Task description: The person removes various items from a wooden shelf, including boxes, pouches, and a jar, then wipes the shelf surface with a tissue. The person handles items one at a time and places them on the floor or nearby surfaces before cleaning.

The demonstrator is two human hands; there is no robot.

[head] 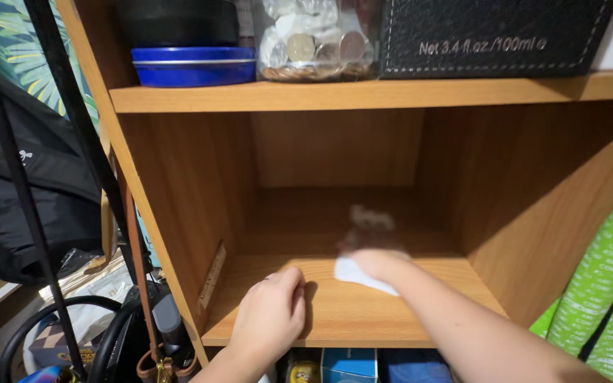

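Note:
An empty wooden shelf compartment (335, 312) fills the middle of the head view. My right hand (377, 264) reaches into it, blurred by motion, and presses a white cloth (357, 274) flat on the shelf board. My left hand (272, 312) rests on the front part of the same board, fingers curled, holding nothing. The cloth lies partly under my right hand.
The shelf above (363, 92) carries a blue round tin (193, 65), a clear jar of coins (317, 42) and a black box (491, 35). Black clothing and a dark rack pole (8, 156) stand at left, bags below. Green patterned fabric (604, 284) hangs at right.

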